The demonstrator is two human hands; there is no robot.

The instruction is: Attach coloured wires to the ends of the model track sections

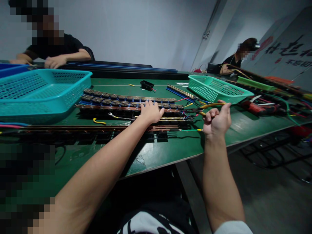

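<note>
My left hand [151,112] lies with its fingers spread across a bundle of long rail strips [109,103], copper-coloured bars on blue and black holders. Gripped in my right hand [217,121] is a pair of pliers [211,105] with orange-yellow handles. Their dark jaws point left, at the wire ends by the right end of the strips; whether they close on a wire I cannot make out. A green wire with a yellow tip [200,130] sticks out just below. Nearer to me, another long rail strip [73,129] runs under my left forearm.
A blue-green basket [48,100] stands at the left, a green basket [214,92] at the back right. A small black box [147,85] and a short yellow wire [98,121] lie on the green table [170,152]. A red-handled tool [258,108] lies right. Two people sit across the table.
</note>
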